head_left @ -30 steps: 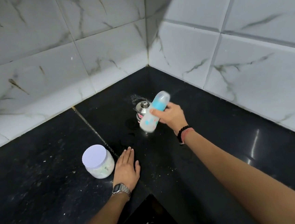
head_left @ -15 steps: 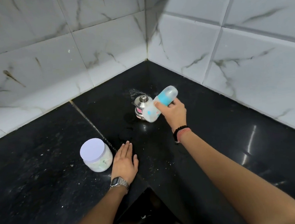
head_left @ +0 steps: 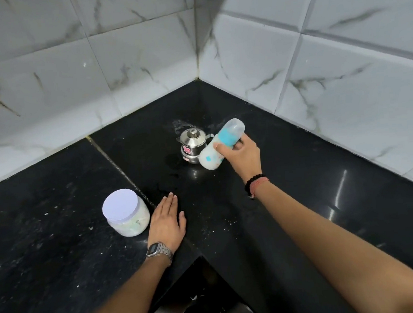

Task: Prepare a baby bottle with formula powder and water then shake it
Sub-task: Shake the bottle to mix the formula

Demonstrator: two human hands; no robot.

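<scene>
My right hand (head_left: 240, 155) grips a baby bottle (head_left: 220, 145) with a blue collar and clear cap, held tilted above the counter with its milky white base pointing down-left. The bottle's base hangs just in front of a small steel lidded pot (head_left: 192, 144). A plastic jar of white powder (head_left: 126, 215) with a white lid stands at the left. My left hand (head_left: 167, 221) lies flat on the black counter (head_left: 58, 244), fingers together, right beside the jar.
The black counter runs into a corner of white marble-look tiled walls (head_left: 341, 57). Powder specks and a wet patch (head_left: 170, 182) mark the counter near the pot. The counter's inner edge drops off near the bottom centre (head_left: 202, 294).
The bottle in my right hand has swung from a steeper tilt toward a flatter one and shifted slightly right and up. My left hand stays flat beside the jar.
</scene>
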